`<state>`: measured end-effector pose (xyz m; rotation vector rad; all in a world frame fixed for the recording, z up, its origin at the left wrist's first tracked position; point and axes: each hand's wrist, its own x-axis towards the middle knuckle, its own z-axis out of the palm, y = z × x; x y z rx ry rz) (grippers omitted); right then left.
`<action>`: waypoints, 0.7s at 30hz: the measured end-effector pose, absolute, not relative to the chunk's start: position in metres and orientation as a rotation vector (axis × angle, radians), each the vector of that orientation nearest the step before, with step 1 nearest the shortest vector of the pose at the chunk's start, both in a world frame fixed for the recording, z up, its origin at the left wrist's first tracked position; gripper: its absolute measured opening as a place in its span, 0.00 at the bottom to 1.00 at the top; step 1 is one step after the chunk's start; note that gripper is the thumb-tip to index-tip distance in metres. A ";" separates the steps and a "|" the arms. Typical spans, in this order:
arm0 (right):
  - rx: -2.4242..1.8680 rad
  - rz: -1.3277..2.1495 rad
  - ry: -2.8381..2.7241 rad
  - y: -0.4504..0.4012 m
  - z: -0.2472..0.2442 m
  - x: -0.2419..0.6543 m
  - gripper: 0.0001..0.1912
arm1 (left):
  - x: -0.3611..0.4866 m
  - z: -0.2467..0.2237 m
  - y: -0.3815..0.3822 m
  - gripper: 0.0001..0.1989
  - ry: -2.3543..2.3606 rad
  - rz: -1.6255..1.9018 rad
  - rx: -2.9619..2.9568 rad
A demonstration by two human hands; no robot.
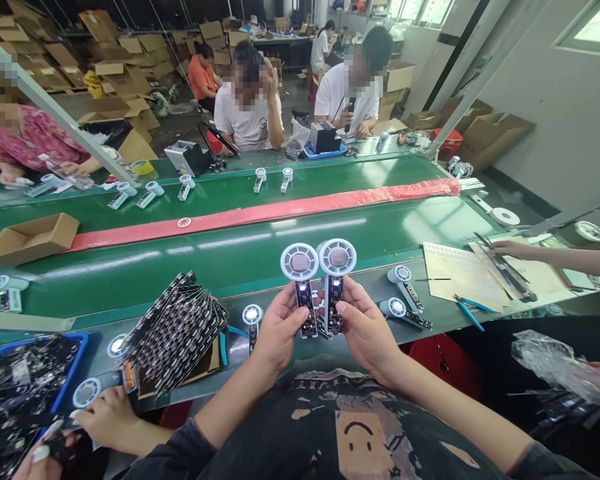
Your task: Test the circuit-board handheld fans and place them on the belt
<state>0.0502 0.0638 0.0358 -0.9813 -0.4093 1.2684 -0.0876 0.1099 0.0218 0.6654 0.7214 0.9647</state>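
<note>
Two small handheld fan bodies with round white slotted heads and bare circuit boards in their handles are held up side by side in front of my chest. My left hand (279, 325) grips the left fan body (300, 263), its thumb pressed on the board. Around the other fan body (338, 257) my right hand (367, 323) is closed, thumb likewise on the board. The two heads nearly touch; I cannot tell if they do. Just left of my left hand lies another fan body (253, 315). To the right, two more fan bodies (403, 275) rest on the bench.
A stack of circuit board panels (173, 333) and a blue tray (83, 347) of dark parts lie left, near a co-worker's hands (111, 417). Blue-handled pliers (470, 310) lie right, beside paper sheets (460, 273). Beyond runs a green conveyor (220, 260) with a red strip (280, 210).
</note>
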 end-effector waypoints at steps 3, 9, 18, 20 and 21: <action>-0.982 1.262 -0.389 0.064 0.036 0.049 0.28 | -0.089 0.021 0.109 0.34 0.727 0.963 0.673; -1.021 1.265 -0.433 0.065 0.032 0.049 0.30 | -0.089 0.015 0.110 0.33 0.726 0.972 0.751; -0.922 1.292 -0.456 0.066 0.029 0.050 0.31 | -0.090 0.019 0.113 0.36 0.701 0.962 0.770; -0.887 1.302 -0.472 0.066 0.030 0.050 0.31 | -0.091 0.021 0.112 0.36 0.677 0.961 0.775; -0.873 1.304 -0.476 0.066 0.031 0.050 0.30 | -0.092 0.021 0.112 0.36 0.668 0.961 0.774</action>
